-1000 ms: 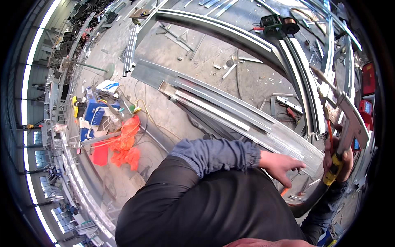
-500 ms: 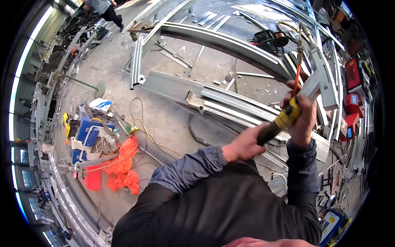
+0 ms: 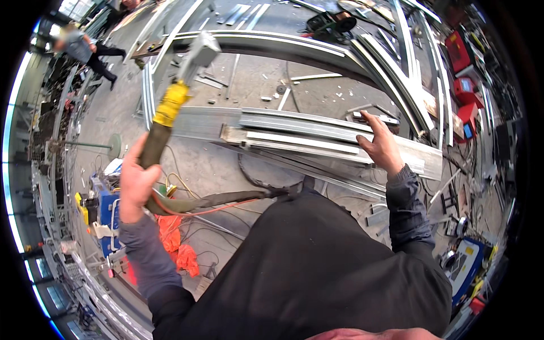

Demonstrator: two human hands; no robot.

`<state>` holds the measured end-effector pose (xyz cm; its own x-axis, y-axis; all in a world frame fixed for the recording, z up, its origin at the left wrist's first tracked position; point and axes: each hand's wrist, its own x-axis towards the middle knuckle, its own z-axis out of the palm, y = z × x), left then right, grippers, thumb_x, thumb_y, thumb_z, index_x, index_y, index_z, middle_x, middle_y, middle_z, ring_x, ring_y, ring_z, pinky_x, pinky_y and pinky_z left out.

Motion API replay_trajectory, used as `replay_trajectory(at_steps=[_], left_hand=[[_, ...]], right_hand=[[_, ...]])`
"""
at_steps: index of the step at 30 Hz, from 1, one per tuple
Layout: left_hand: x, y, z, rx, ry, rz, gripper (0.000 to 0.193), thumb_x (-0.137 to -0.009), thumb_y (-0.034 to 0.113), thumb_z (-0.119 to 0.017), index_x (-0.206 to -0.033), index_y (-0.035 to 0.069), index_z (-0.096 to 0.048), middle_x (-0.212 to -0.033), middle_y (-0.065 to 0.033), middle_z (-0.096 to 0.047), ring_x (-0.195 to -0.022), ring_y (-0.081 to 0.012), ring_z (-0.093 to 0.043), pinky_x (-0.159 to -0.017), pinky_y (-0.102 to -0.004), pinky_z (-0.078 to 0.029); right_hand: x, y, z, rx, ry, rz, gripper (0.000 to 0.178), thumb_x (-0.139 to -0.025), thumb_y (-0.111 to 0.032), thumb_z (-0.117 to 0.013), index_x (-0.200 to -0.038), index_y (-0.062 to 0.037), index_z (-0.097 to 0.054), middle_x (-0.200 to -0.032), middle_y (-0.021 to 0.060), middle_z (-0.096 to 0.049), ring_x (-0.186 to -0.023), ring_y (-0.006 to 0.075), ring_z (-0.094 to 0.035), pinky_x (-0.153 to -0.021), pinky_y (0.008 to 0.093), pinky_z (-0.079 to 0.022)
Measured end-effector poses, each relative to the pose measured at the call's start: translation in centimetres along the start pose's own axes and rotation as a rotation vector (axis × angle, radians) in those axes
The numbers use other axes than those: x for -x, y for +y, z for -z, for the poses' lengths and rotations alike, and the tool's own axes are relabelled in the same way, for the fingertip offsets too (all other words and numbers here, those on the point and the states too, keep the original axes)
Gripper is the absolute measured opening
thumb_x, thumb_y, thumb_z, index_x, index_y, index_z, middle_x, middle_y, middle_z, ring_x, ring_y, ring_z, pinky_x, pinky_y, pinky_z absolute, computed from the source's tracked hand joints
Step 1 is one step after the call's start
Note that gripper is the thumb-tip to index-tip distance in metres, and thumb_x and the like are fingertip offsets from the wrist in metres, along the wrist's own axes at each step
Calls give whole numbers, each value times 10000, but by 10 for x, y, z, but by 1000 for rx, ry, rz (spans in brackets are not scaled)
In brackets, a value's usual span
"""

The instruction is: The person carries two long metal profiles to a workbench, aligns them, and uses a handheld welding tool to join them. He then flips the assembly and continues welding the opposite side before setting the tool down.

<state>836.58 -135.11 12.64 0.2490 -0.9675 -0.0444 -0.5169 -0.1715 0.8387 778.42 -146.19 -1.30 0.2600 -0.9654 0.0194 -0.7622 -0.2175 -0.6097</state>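
Note:
My left hand [image 3: 136,180] is wrapped round the dark cable sleeve of a welding torch [image 3: 173,105], just behind its yellow-taped section. The torch points up and away, its grey head blurred over the frame's left side. From my left hand, the dark sleeved cable [image 3: 221,198] and a thin orange line run right toward my body. My right hand [image 3: 382,144] holds nothing; its fingers are apart, above the right part of the stacked metal profiles [image 3: 300,133]. I cannot tell whether a fingertip touches them.
A metal frame [image 3: 272,50] stands beyond the profiles. At left lie a blue machine [image 3: 109,218] and orange cloth [image 3: 184,258] among loose cables. Red machines [image 3: 466,93] stand at the right. A person [image 3: 85,48] is at the far left; a wire spool [image 3: 343,22] sits at the back.
The welding torch has swung from the right over to the left, now in my left hand alone. My right hand has let go of it and opened. The view has shifted somewhat.

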Motion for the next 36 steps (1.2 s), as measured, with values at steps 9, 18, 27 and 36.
replay_trajectory(at_steps=[9,18,27,36], left_hand=[[-129,-76,-59,-411,-49,42,743,-772,31,-657,-1515,37,-639,-1065,-125,-769,-879,-215,-726,-799,-341,-564],[-218,-120,-110,-624,-318,138,699,-756,82,-733,-1453,62,-676,-1131,-227,-799,-1065,-370,-781,-922,-438,-592],[-279,-215,-131,-615,-348,-19,645,-809,121,-706,-1440,-3,-664,-1068,-205,-790,-924,-294,-774,-863,-395,-589],[-307,-233,-148,-690,-460,59,648,-800,200,-758,-1414,1,-701,-1211,-255,-789,-1132,-359,-778,-989,-442,-582]], right_hand=[[2,48,-39,250,-218,49,967,-787,-120,-840,-1652,-40,-414,-1628,191,-501,-1471,394,-495,-1282,495,-378],[-46,52,-92,326,-192,136,1000,-739,-66,-786,-1655,-21,-388,-1616,186,-490,-1516,356,-461,-1322,537,-300],[-62,51,-112,463,-215,92,885,-777,-63,-758,-1595,19,-432,-1500,176,-571,-1457,335,-533,-1307,513,-321],[-65,89,-98,417,-339,-36,822,-658,-121,-864,-1405,-4,-542,-1304,187,-631,-1301,398,-600,-1187,501,-432]])
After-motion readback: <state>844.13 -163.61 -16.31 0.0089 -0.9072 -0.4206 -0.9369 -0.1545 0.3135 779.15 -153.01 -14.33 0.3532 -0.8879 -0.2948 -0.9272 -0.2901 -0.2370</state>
